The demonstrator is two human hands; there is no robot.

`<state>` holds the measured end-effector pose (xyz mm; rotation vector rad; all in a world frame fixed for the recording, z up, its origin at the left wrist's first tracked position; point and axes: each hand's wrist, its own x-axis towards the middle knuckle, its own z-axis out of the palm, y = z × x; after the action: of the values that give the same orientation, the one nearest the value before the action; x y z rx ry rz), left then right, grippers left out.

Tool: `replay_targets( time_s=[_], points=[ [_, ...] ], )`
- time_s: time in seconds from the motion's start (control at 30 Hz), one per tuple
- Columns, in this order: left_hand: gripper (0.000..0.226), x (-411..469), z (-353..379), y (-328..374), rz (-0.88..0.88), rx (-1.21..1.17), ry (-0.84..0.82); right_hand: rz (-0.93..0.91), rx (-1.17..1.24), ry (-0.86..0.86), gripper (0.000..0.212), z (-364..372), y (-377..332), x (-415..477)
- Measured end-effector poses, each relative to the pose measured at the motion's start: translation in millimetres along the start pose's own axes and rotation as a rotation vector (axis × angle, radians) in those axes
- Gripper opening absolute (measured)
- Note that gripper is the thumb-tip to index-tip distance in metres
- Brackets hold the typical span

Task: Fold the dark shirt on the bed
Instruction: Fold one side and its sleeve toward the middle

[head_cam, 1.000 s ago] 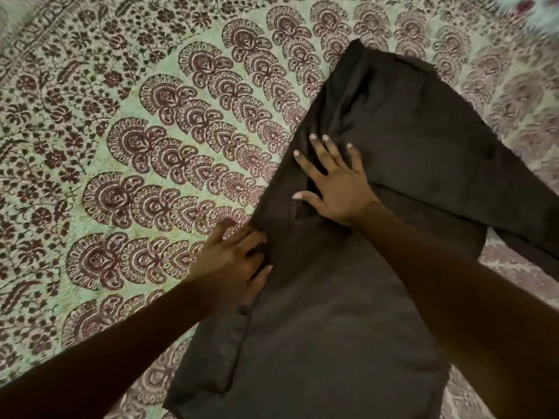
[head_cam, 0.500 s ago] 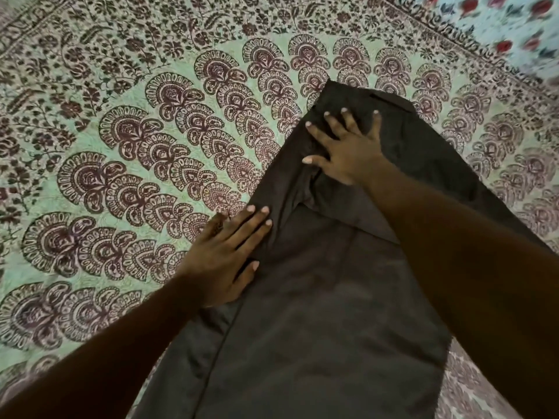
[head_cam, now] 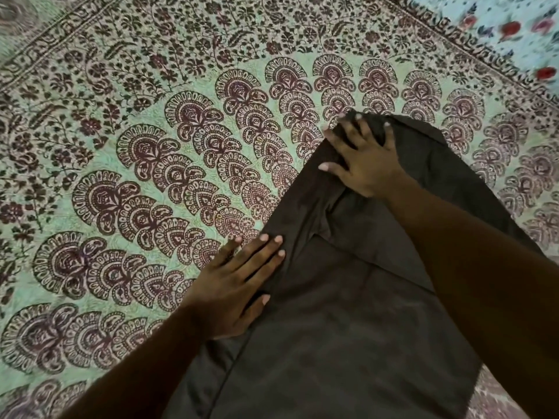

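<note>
Dark brown cloth, dull in finish: the dark shirt (head_cam: 348, 343) lies on the bed right of centre in the view, running from the near edge of the frame to a narrower far end. It is partly folded. One panel is laid over from the right, its edge crossing the body on a slant, and a stitched hem runs along the near left side. Creases gather just below the far end.

Right hand (head_cam: 366, 160): set palm down on the far end of the shirt, arm stretched out over the garment. The fingers are spread wide and slightly bent, their tips at the far edge of the cloth, the thumb out to the left. It presses on the cloth and grips nothing.

Left hand (head_cam: 236, 285): flat, palm down, at the shirt's left edge about midway along. The fingers are straight and close together, pointing away and to the right. Fingertips and thumb rest on the dark cloth; the outer part of the hand rests on the bedding beside it. Nothing is held.

Surface: a printed bedspread (head_cam: 121, 176), pale green ground with maroon fan-shaped motifs in curved rows, ringed by a band of small dark flowers and leaves and a narrow patterned edging. At the upper right corner lies a light blue cloth (head_cam: 514, 28) with red flowers, blurred. Lighting is dim.
</note>
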<state>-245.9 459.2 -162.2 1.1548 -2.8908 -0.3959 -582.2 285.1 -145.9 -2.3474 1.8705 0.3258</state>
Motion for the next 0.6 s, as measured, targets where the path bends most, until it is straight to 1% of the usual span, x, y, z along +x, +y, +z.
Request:
replay_targets(
  time_s=[0.07,0.1,0.13,0.2,0.23,0.27,0.3,0.37,0.43,0.5,0.57,0.6],
  points=[
    [0.079,0.5,-1.3,0.0,-0.001,-0.006,-0.007,0.036,-0.002,0.058,0.08,-7.1,-3.8,7.4],
    [0.079,1.0,-2.0,-0.1,-0.001,-0.009,-0.01,0.015,-0.011,0.093,0.078,-8.3,-8.2,5.8],
    [0.079,1.3,-2.4,-0.6,-0.001,-0.012,-0.013,-0.042,-0.026,0.115,0.076,-6.5,-11.6,2.0],
    [0.079,1.5,-2.4,-0.6,-0.001,-0.019,-0.017,-0.229,-0.088,0.095,0.072,3.0,-9.8,-9.4],
    [0.079,1.2,-1.9,-0.7,-0.001,-0.023,-0.016,-0.276,-0.115,0.058,0.07,7.4,-4.9,-12.5],
    [0.079,0.9,-1.5,-1.1,-0.001,-0.027,-0.017,-0.257,-0.121,0.03,0.068,10.2,0.9,-11.9],
    [0.079,1.0,-0.9,-1.2,-0.001,-0.031,-0.02,-0.174,-0.099,0.028,0.067,11.0,6.9,-7.5],
    [0.08,1.9,-0.9,-1.7,-0.005,-0.033,-0.023,0.063,-0.008,0.031,0.065,4.5,12.9,6.9],
    [0.081,2.2,-1.5,-2.0,-0.007,-0.038,-0.021,0.208,0.079,0.062,0.065,-7.7,10.8,18.0],
    [0.081,2.9,-1.8,-2.0,-0.005,-0.054,-0.01,0.3,0.151,0.194,0.062,-17.9,3.8,14.3],
    [0.081,2.1,-1.5,-2.1,-0.006,-0.067,-0.006,0.427,0.151,0.396,0.052,-21.4,-7.5,-4.2],
    [0.081,1.8,-1.6,-2.1,-0.004,-0.068,-0.003,0.496,0.139,0.47,0.046,-20.4,-11.6,-16.0]
  ],
)
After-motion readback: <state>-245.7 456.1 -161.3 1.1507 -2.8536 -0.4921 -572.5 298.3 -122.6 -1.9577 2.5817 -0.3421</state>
